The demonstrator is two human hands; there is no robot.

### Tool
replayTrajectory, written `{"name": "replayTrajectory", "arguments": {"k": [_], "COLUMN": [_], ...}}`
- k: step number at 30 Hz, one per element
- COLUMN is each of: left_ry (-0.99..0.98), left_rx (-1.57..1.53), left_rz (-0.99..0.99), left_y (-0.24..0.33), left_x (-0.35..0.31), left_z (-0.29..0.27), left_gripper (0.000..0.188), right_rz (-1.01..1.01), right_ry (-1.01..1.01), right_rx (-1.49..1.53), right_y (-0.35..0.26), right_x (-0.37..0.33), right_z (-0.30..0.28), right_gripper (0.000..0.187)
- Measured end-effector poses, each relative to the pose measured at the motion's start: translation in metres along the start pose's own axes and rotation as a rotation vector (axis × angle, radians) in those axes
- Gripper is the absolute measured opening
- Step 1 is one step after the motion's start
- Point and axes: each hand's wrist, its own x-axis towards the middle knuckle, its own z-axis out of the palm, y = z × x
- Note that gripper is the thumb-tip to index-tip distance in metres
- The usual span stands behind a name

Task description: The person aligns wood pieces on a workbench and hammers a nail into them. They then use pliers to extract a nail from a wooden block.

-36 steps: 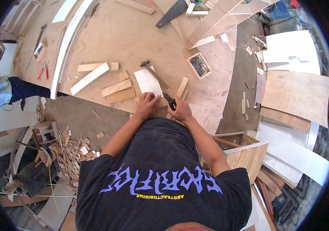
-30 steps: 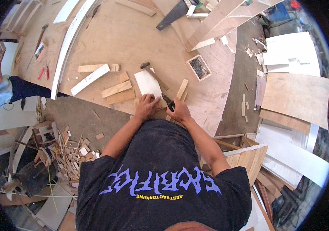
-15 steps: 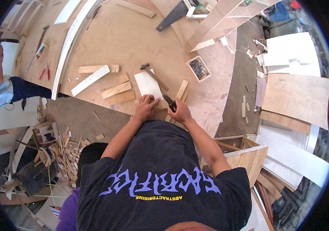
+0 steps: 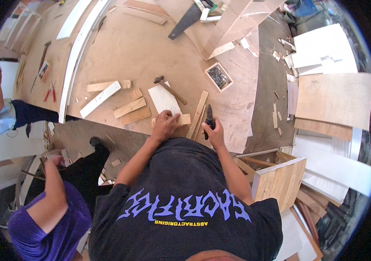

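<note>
My left hand [image 4: 166, 125] is at the near edge of the table, its fingers bent over a short pale wood block [image 4: 185, 119] that lies crosswise at the near end of a white board [image 4: 163, 98]. In my right hand [image 4: 215, 132] is a pair of black-handled pliers [image 4: 210, 116], jaws pointing away from me, held to the right of the block. Between the pliers and the block lie narrow wood strips [image 4: 199, 114]. A hammer [image 4: 172, 92] rests across the white board, its head toward the far left.
Wood pieces [image 4: 130, 107] lie left of the board; an open box of nails [image 4: 219, 77] stands right. Farther off are a handsaw [image 4: 184, 21] and a wooden frame [image 4: 237, 26]. A person in purple [image 4: 51, 213] is at lower left, another person [image 4: 3, 111] at far left.
My right hand has moved right with the pliers, away from the left hand and the block. The person in purple has come further into view at lower left.
</note>
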Motion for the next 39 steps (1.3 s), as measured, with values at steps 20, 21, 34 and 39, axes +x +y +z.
{"name": "replayTrajectory", "arguments": {"k": [20, 21, 34, 39], "left_ry": [-0.299, -0.305, -0.379, -0.336], "left_rx": [-1.015, -0.991, -0.772, -0.719], "left_rz": [-0.049, -0.028, 0.268, 0.39], "left_y": [0.1, 0.099, 0.068, 0.062], "left_x": [0.027, 0.027, 0.032, 0.037], "left_z": [-0.208, -0.214, -0.247, -0.243], "left_gripper": [0.077, 0.076, 0.074, 0.058], "right_rz": [0.124, 0.125, 0.269, 0.21], "right_ry": [-0.561, -0.566, -0.353, -0.381], "right_rx": [0.438, 0.442, 0.352, 0.636], "right_y": [-0.195, -0.203, -0.229, -0.21], "right_x": [-0.098, -0.104, -0.146, -0.154], "right_z": [0.025, 0.026, 0.071, 0.098], "right_gripper": [0.042, 0.041, 0.038, 0.027]}}
